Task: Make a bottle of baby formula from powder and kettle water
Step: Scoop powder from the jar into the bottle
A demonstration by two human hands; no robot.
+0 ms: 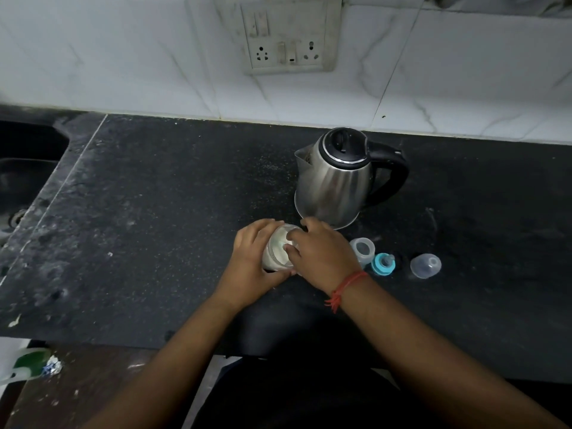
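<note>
A small clear jar (pixel 275 252) of whitish powder stands on the black counter (pixel 154 212). My left hand (pixel 250 261) grips its side. My right hand (pixel 322 252) curls over its top, fingers on the lid or rim; which one is hidden. Just behind stands a steel kettle (pixel 334 181) with a black lid and handle. To the right lie the clear baby bottle (pixel 362 249), a blue collar with its teat (pixel 383 264) and a clear dome cap (pixel 425 265).
A dark sink (pixel 28 162) lies at the far left. A wall socket plate (pixel 291 41) sits on the white tiled wall behind. A green and white plastic container (pixel 28 363) shows below the counter's front edge at the left.
</note>
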